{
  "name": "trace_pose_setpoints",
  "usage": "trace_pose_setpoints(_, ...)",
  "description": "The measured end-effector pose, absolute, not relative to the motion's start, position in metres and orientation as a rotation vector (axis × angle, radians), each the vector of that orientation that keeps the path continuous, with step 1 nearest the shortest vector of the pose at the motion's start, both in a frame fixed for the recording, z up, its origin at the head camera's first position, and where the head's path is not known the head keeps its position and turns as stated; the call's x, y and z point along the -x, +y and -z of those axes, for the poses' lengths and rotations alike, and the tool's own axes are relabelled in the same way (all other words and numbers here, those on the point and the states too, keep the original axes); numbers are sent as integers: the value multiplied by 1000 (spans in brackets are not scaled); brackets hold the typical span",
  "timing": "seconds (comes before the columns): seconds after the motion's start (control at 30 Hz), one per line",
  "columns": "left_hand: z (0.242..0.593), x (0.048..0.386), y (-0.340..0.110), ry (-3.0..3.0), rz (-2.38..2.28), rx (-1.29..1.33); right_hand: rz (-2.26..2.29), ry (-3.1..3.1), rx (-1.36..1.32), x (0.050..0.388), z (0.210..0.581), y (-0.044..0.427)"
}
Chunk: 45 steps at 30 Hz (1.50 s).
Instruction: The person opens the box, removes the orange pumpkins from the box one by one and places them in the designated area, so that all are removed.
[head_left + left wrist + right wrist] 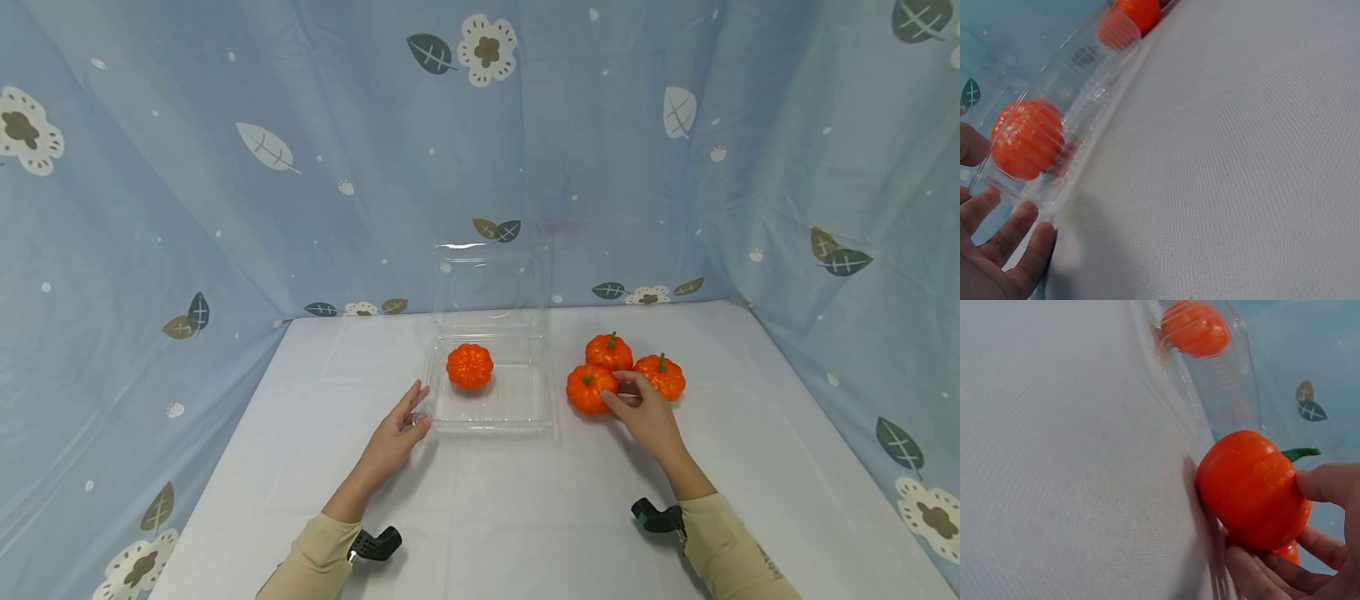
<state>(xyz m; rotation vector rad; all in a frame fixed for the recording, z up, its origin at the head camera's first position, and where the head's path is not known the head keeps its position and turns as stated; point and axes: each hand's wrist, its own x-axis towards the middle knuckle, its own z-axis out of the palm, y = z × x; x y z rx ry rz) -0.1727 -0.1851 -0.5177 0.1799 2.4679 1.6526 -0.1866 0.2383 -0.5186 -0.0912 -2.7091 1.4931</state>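
A clear plastic clamshell box [517,408] stands with its lid [491,287] raised at the back. One small orange toy pumpkin [469,367] sits in its left half. My left hand [393,437] is at the box's front left corner, fingers spread and fairly straight beside the wall. To the right of the box, my right hand [647,412] holds a toy pumpkin [1254,487] with a green stem, thumb near the stem and fingers round its lower side. Two more pumpkins, one behind [609,353] and one to the right [660,377], are close by.
White cloth covers the table [487,508]. A blue patterned curtain [360,167] hangs behind it and along both sides. Each wrist wears a black camera, one on the left [377,544] and one on the right [657,517].
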Motion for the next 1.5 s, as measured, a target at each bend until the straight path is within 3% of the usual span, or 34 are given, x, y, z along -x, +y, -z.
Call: trace_pose_setpoints(1.5, 517, 173, -183, 2475, -1642, -165, -1469, -2714, 134, 182, 525, 243)
